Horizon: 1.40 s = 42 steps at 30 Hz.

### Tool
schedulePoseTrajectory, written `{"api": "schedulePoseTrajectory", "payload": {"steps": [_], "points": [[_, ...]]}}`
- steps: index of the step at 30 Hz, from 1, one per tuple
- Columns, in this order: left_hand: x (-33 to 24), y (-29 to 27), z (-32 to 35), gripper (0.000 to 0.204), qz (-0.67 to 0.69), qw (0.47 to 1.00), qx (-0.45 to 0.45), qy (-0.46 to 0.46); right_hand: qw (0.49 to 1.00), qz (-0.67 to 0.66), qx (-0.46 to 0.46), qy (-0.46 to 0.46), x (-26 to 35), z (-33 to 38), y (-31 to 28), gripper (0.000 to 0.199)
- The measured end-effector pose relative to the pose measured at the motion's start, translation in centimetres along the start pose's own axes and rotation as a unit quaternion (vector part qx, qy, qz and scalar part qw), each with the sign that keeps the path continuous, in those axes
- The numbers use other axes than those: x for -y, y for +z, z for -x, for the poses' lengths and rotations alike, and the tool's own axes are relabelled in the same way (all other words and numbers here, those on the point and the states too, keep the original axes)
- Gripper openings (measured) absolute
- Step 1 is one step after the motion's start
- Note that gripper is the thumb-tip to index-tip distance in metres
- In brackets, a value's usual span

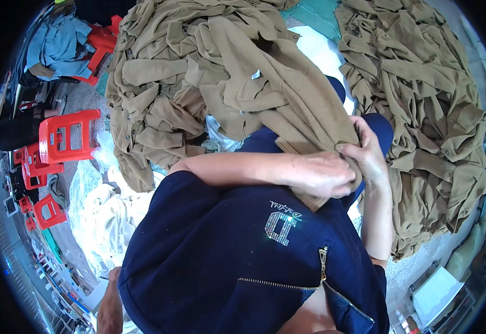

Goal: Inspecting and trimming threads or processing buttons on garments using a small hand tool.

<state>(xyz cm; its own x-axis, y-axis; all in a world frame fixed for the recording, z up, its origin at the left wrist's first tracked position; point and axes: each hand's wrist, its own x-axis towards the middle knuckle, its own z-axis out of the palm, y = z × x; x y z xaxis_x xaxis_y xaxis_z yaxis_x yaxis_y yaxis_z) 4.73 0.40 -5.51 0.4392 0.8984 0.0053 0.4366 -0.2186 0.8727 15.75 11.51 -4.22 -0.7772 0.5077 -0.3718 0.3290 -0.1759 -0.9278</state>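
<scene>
A brown knitted cardigan (304,94) lies across my lap, its upper part spread over the heap in front of me. A small white label (255,74) shows on it. My left hand (326,175) reaches across my body, its fingers closed on the cardigan's lower part. Close beside it, my right hand (365,149) pinches the same knit between thumb and fingers. Something small and dark shows at the right fingers, too hidden to name. A ribbed edge of the knit hangs below my left hand.
Heaps of brown knitwear lie ahead (148,72) and to my right (421,111). Red plastic stools (70,133) stand at the left, one bearing blue-grey cloth (59,47). White cloth and clear plastic (109,206) lie at the near left. Another person's arm (110,309) shows at lower left.
</scene>
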Motion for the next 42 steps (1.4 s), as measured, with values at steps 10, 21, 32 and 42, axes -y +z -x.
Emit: {"api": "schedulePoseTrajectory", "payload": {"steps": [10,21,32,42], "points": [[9.6,0.0,6.9,0.048,-0.111,0.921,-0.345,-0.144,0.959,-0.258,-0.113,-0.015,-1.4,-0.7,-1.8,0.046],[11.1,-1.4,9.0,0.085,-0.100,0.968,-0.208,-0.099,0.932,-0.332,-0.143,-0.017,0.7,-4.7,-5.7,0.037],[10.9,-4.7,6.5,0.110,-0.207,0.800,-0.550,-0.120,0.933,-0.187,-0.167,-0.257,7.9,4.7,-2.5,0.057],[0.5,-12.1,-6.4,0.028,0.007,0.932,-0.358,0.052,0.833,-0.184,-0.343,-0.394,13.0,11.5,-6.6,0.071]]}}
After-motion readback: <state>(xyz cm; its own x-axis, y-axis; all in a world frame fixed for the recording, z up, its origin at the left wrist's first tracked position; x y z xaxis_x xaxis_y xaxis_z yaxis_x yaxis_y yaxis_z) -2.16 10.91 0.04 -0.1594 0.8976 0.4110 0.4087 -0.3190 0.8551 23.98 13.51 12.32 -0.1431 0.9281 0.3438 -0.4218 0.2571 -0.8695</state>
